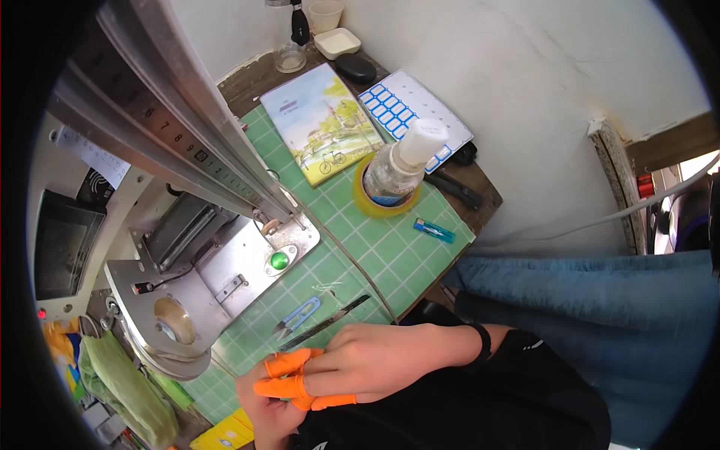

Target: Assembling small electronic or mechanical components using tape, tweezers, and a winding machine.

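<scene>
Orange, thin rubber finger covers (279, 388) sit on fingers at the near side of the head view. The right hand (375, 361) lies over the left hand (262, 409), and the two are together, touching. I can't tell if something small is pinched between them, because the right hand hides that spot. I think slow, soft fingers would work best here, so the covers don't rip or slip. Blue thread snips (301, 316) and dark, thin metal tweezers (337, 319) lie just past the hands on the green mat with white lines (409, 262), so mind the points. On the left, the big grey metal machine (251, 259) is in the way. More room shows far and right, toward the small blue lighter (434, 230). Near it, the dark wooden desk (491, 196) ends, so things could fall.
</scene>
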